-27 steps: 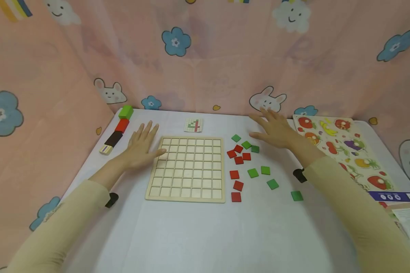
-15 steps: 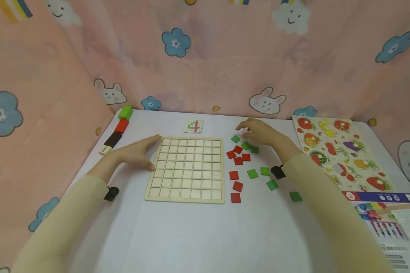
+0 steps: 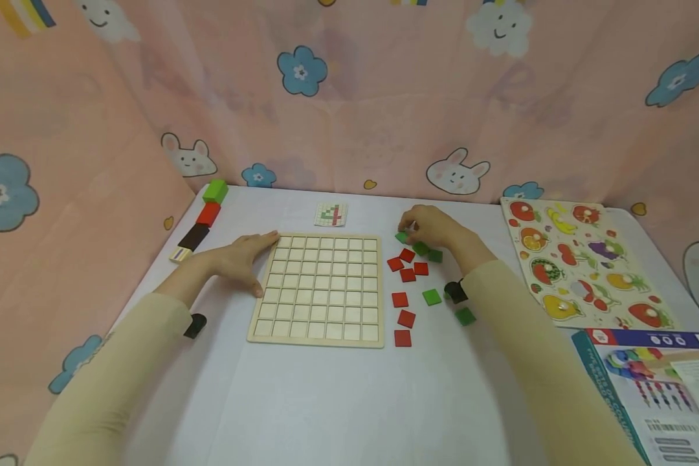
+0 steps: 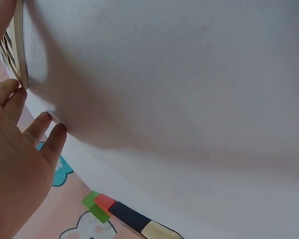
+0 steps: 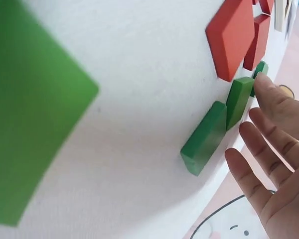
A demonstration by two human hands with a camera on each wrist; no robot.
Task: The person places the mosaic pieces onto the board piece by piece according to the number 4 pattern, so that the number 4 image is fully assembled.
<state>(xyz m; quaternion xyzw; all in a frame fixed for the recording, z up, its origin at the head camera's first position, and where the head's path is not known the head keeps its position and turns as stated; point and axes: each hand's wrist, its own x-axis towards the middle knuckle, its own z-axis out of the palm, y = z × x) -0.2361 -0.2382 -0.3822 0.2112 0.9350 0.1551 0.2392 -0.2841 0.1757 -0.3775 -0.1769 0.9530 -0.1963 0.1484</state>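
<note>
A pale wooden grid board (image 3: 321,291) lies flat on the table. My left hand (image 3: 235,260) spans its left side with relaxed fingers, fingertips at the far left corner and thumb at the edge lower down. To the right of the board, my right hand (image 3: 433,230) has thumb and index finger bent around the farthest green square tile (image 3: 401,238). The thumb overlaps that tile in the right wrist view, and the index finger is hidden there. Close by lie two more green tiles (image 3: 421,248) and several red tiles (image 3: 408,275).
Behind the board lies a small pattern card (image 3: 331,214). A row of coloured blocks (image 3: 208,214) runs along the table's left edge. On the right are a fruit-picture board (image 3: 582,265) and a printed box (image 3: 652,395). More green tiles (image 3: 432,297) lie beneath the right forearm.
My right hand has come down and left from above the table onto the far green tile, its fingers bending. My left hand has lowered from hovering to the board's left edge.
</note>
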